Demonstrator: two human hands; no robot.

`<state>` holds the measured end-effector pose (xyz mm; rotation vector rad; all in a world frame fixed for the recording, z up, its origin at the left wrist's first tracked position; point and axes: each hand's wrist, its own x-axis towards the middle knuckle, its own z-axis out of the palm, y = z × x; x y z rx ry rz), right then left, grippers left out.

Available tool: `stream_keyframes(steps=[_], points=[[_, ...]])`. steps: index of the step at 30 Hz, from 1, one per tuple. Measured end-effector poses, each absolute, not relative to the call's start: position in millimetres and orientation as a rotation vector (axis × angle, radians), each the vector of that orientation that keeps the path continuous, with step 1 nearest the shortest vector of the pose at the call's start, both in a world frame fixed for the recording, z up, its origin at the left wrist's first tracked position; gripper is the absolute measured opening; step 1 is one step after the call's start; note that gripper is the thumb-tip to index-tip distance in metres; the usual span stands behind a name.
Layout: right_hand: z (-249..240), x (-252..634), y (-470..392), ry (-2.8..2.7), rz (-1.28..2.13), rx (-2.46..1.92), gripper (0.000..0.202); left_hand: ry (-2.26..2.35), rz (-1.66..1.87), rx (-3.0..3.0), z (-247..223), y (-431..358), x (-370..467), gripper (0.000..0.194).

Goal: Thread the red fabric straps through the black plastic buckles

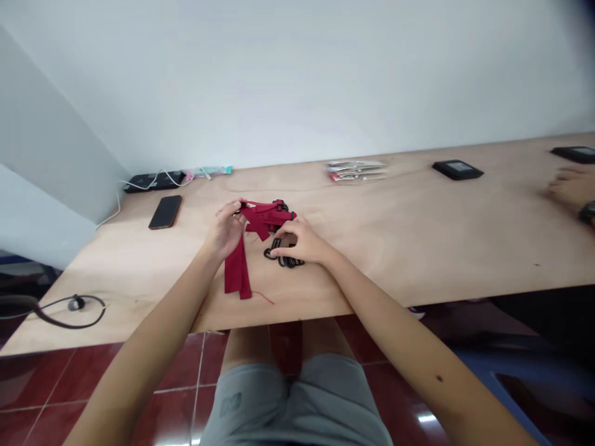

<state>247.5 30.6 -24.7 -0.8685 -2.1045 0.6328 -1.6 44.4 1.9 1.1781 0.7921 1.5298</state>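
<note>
A person's left hand (227, 232) pinches a red strap (238, 269) near a small dark fitting, thumb and fingertips closed on it, above the pale wood-grained worktop (418, 241). Flat, woven-looking lengths of the strap hang from the hand towards the near edge, their ends cut straight, with a loose, curling red thread (263, 297) beside them. To the right of that hand, a folded red bundle (272, 217) with glossy black fittings lies on the wood. The right hand (304, 241) arches over black buckles (289, 261), smooth and looped with narrow slots, its thumb and fingers apart; whether it touches them is unclear.

A dark, flat phone (165, 212) rests towards the far left corner, near a black box (155, 181) and a thin white cable (158, 174). Clear, crinkled packets (356, 171) lie by the far edge, with a squarish black device (458, 169) to their right. Another person's hand (574, 186), blurred, wears a dark wristband (588, 212) at the right. A black cable (69, 323) loops over the near left corner.
</note>
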Motion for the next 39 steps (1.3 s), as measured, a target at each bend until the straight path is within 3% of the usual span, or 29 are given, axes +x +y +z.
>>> stream_keyframes(steps=[3,7,14,20,29,39], points=[[-21,246,30,-2.056,0.716,-0.846,0.036,0.768,1.501,1.164,1,41,2,0.023],[-16,245,30,-1.812,1.09,-0.807,0.057,0.71,1.361,1.174,0,31,11,0.027],[-14,246,24,-1.621,1.372,-0.72,0.047,0.664,1.184,1.248,-3,18,23,0.028],[-6,250,24,-1.459,1.621,-0.687,0.041,0.668,1.267,1.062,0,21,27,0.046],[-2,262,25,-1.3,1.89,-0.504,0.035,0.689,1.425,0.935,0,30,19,0.046],[-5,255,21,-1.316,1.985,-0.584,0.039,0.684,1.34,1.013,0,23,25,0.039]])
